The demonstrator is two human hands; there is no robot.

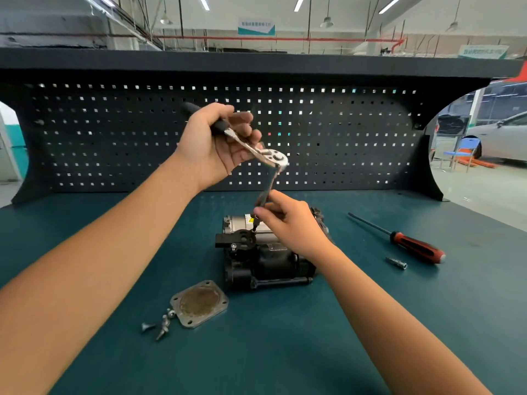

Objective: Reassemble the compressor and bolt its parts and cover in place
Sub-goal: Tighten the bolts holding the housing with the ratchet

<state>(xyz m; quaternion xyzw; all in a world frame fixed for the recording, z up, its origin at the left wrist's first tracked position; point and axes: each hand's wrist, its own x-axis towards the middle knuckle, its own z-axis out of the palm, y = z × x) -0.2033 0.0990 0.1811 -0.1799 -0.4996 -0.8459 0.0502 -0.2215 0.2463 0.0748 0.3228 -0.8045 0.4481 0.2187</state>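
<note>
Green matting covers the worktop (370, 323), backed by a black pegboard (356, 132). The compressor (268, 263) sits mid-worktop, dark body toward the person, silver end behind.

The right hand (288, 220) pinches the low end of a slim extension (269, 183) and steers its tip onto the black bracket on top of the compressor. The left hand (214, 141), raised well above, wraps loosely round the black handle of the ratchet (278, 158) that drives the extension. I'd say a bracket bolt is being run in. The tip looks to be at the bolt, though the fingers hide it. Next comes seating the tip square on the head and swinging the handle while the right hand keeps the extension upright.

The cover (199, 303) lies flat near the front edge, not yet on. Loose bolts (162, 323) lie just beside it, so that step remains.

Off to the right lie a red-and-black screwdriver (410, 243) and a small bit (397, 263).

As for writing, a yellow label (251, 220) on the silver end is too small to read. The hanging teal sign (256, 27) is too blurred to read.
</note>
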